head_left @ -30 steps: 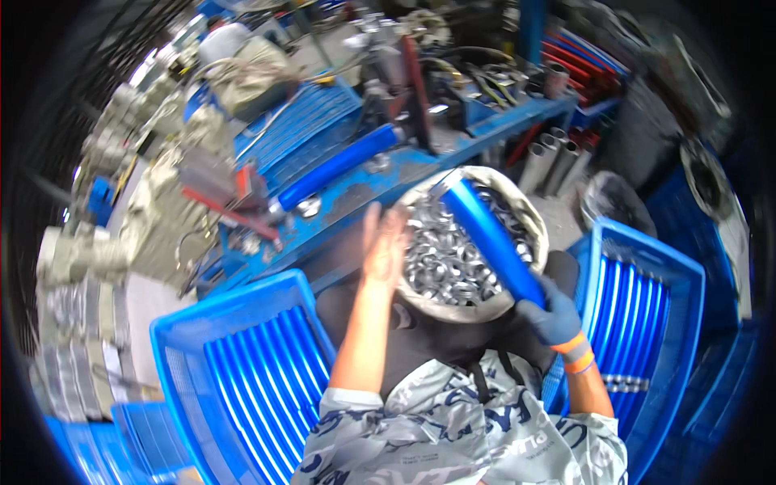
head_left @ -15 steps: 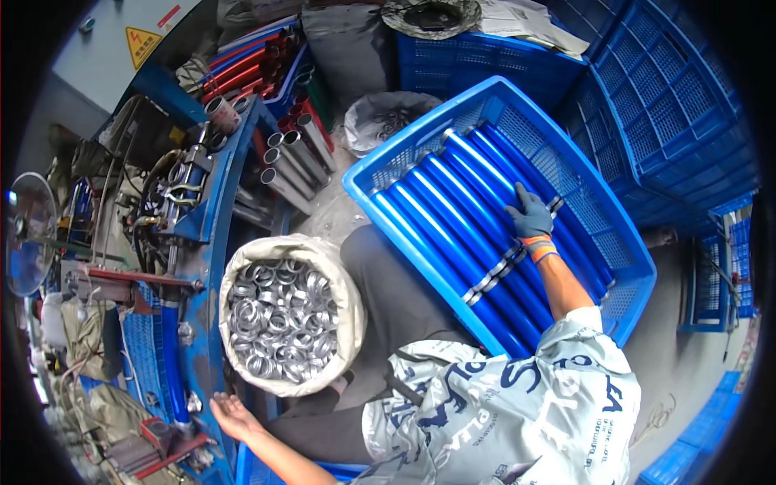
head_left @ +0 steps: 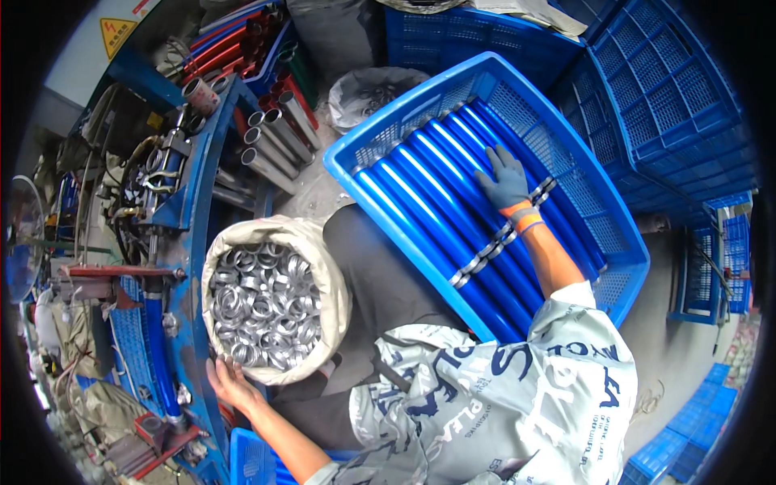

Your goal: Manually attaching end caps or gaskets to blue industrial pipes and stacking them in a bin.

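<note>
My right hand point(head_left: 507, 179), in a grey glove with an orange cuff, lies spread over shiny blue tubes point(head_left: 436, 190) with silver ends. The tubes lie side by side in two rows inside a blue plastic crate point(head_left: 343, 158). My bare left hand point(head_left: 234, 385) is at the lower left rim of a cream cloth sack point(head_left: 333, 271); its fingers are apart and nothing shows in them. Whether it touches the sack I cannot tell. Silver metal rings point(head_left: 263, 303) fill the sack.
On the left, a blue-framed machine point(head_left: 182, 218) holds one blue tube point(head_left: 160, 347) upright. Bare metal tubes point(head_left: 271, 145) stand behind the sack, near a bag of dark scraps point(head_left: 376, 93). Stacked blue crates point(head_left: 659, 105) rise at the right. Another blue crate point(head_left: 252, 461) sits low in front.
My left hand has moved up to the sack's rim. My right hand has shifted a little left, its fingers more spread over the tubes. The whole view has shifted slightly.
</note>
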